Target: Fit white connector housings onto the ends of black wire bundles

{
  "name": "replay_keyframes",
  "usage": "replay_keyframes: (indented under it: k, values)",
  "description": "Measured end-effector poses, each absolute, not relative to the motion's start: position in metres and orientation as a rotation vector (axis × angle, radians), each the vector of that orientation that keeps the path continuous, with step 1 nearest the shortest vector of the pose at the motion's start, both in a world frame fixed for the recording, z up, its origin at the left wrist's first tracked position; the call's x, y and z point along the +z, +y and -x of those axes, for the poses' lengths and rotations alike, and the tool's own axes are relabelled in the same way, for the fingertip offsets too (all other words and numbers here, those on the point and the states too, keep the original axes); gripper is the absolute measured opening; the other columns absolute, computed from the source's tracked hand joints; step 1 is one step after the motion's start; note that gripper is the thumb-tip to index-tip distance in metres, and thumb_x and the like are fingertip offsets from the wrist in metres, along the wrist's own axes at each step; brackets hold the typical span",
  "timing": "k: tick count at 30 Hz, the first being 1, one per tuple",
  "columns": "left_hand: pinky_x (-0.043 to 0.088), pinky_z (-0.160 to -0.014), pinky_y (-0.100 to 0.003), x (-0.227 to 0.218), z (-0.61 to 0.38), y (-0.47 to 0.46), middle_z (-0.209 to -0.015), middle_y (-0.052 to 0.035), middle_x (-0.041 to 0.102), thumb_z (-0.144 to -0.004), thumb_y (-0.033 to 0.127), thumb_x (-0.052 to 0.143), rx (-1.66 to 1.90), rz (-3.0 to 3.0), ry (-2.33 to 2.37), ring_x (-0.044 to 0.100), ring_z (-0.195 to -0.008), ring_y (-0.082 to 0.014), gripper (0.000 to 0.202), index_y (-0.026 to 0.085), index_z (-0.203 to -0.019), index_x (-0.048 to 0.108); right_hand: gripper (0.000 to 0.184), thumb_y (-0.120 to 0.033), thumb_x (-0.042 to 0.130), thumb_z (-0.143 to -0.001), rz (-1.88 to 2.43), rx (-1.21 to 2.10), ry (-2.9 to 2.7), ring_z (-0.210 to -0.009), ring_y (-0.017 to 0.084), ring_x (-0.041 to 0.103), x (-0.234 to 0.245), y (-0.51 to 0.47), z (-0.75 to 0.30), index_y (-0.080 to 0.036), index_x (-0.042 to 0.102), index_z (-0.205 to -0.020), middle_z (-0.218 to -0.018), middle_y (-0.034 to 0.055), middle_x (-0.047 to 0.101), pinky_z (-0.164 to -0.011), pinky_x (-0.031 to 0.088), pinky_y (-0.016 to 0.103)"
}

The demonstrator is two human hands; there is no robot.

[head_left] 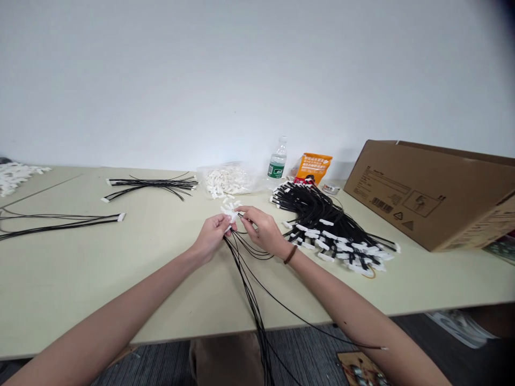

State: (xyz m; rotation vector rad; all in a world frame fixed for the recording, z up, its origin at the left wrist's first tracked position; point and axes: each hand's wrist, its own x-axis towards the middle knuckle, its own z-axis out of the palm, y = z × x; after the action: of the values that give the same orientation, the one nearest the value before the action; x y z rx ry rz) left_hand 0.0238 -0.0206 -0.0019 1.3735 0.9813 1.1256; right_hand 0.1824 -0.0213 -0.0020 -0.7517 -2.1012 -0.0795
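My left hand (210, 237) pinches a small white plastic connector (230, 215) at its fingertips. My right hand (263, 230) is shut close beside it, its fingers gripping thin black wires (250, 292) near that connector. These wires run down from my hands and hang over the table's front edge. A small heap of loose white connectors (228, 203) lies just beyond my hands. To the right of my right hand sits a large bundle of black wires with white connectors (332, 230).
A clear bag of white connectors (227, 181), a water bottle (277, 160) and an orange packet (314, 167) stand at the back. Two black wire bundles (151, 187) (60, 222) lie to the left. A cardboard box (426, 195) lies tilted at the right.
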Motion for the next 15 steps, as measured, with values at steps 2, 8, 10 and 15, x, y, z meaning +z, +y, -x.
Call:
replay_keyframes:
  k: [2,8,10,15]
  values:
    - [0.027,-0.052,-0.022,-0.001,-0.024,-0.021,-0.065,0.0002,0.054,-0.072,0.042,0.056,1.118,-1.374,0.978,0.038,-0.054,-0.0073,0.029,0.014,-0.065,0.056,0.015,-0.013,0.037,-0.088,0.735,-0.083,-2.09,-0.104,0.016,0.055,-0.002,-0.021,-0.182,-0.018,0.051,-0.089,-0.107,0.0098,0.061,-0.086,0.046,0.03]
    - [0.028,-0.053,-0.022,-0.003,-0.024,-0.019,-0.067,-0.0002,0.054,-0.071,0.041,0.057,1.142,-1.292,0.976,0.039,-0.055,-0.0073,0.028,0.014,-0.066,0.056,0.015,-0.017,0.039,-0.089,0.745,-0.155,-2.049,-0.104,0.016,0.055,-0.004,-0.018,-0.18,-0.018,0.054,-0.091,-0.106,0.0098,0.06,-0.089,0.047,0.032]
    - [0.029,-0.054,-0.022,-0.006,-0.023,-0.016,-0.067,-0.0004,0.054,-0.07,0.042,0.058,1.179,-1.22,0.997,0.04,-0.055,-0.0072,0.029,0.013,-0.066,0.057,0.015,-0.019,0.044,-0.087,0.763,-0.231,-2.026,-0.108,0.017,0.052,-0.003,-0.019,-0.18,-0.018,0.056,-0.096,-0.111,0.0111,0.058,-0.091,0.046,0.035]
    - [0.031,-0.055,-0.022,-0.009,-0.02,-0.01,-0.063,0.0002,0.054,-0.064,0.044,0.063,1.249,-1.053,1.015,0.04,-0.054,-0.0068,0.032,0.013,-0.065,0.057,0.021,-0.019,0.052,-0.083,0.632,-0.376,-2.224,-0.116,0.018,0.046,0.003,-0.026,-0.181,-0.023,0.059,-0.103,-0.118,0.0045,0.057,-0.096,0.041,0.037]
